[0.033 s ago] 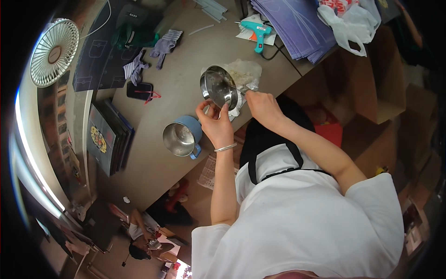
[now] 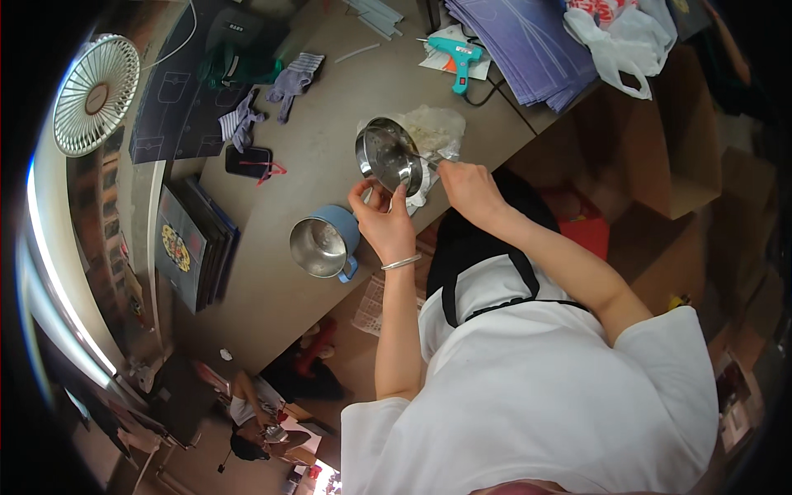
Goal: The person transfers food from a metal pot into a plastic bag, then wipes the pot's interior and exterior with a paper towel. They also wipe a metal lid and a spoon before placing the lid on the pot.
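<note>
My left hand (image 2: 385, 216) is closed on the rim of a shiny round metal bowl (image 2: 386, 153), thumb and fingers at its near edge. The bowl is tilted and held above the table's near edge. In my right hand (image 2: 472, 191), closed just right of the bowl, is a thin metal utensil (image 2: 431, 162) that reaches toward the bowl's inside; its far end cannot be made out. Behind the bowl lies a crumpled clear plastic bag (image 2: 441, 132) with pale contents. A blue mug (image 2: 334, 227) with a steel inside sits left of my left hand.
On the table (image 2: 272, 289) are a teal glue gun (image 2: 456, 59), a phone (image 2: 247, 162), striped gloves (image 2: 294, 82) and stacked purple sheets (image 2: 524, 49). A white plastic bag (image 2: 623, 45) is at back right. A fan (image 2: 97, 95) stands far left; another person (image 2: 256, 421) sits at lower left.
</note>
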`<state>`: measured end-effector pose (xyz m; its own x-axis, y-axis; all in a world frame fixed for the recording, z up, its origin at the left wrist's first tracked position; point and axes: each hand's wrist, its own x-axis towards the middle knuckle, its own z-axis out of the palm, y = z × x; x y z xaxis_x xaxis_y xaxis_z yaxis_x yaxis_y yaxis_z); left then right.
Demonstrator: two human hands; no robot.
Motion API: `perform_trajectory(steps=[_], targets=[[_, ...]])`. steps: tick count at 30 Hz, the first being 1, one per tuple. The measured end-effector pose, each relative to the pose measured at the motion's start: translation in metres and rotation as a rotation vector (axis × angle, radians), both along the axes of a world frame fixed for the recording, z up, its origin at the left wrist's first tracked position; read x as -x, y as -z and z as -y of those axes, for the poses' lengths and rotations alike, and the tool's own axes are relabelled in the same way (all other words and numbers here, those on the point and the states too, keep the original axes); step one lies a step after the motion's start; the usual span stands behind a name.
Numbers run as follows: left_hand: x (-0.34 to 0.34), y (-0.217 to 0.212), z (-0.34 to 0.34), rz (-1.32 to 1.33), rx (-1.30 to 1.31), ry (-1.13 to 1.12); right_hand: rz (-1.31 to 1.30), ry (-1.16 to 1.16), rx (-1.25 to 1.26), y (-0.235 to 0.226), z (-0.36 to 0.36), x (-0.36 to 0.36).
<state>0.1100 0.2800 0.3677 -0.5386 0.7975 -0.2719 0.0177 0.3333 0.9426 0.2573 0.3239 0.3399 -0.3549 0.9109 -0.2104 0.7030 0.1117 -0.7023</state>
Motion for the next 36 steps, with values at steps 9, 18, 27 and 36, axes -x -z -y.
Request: perform_trajectory(steps=[9,18,27,36], targets=[[-0.007,-0.006,-0.002,-0.131,0.083,-0.004,-0.133,0.036,-0.07,-0.012,-0.005,-0.012],[-0.008,-0.011,0.002,-0.223,0.071,0.001,-0.02,-0.029,-0.119,-0.012,-0.006,-0.008],[-0.009,-0.023,0.008,-0.235,0.078,-0.031,0.039,-0.02,-0.261,-0.006,-0.005,-0.021],[0.041,-0.01,0.072,0.22,-0.075,-0.228,-0.126,-0.3,-0.44,-0.071,0.02,0.014]])
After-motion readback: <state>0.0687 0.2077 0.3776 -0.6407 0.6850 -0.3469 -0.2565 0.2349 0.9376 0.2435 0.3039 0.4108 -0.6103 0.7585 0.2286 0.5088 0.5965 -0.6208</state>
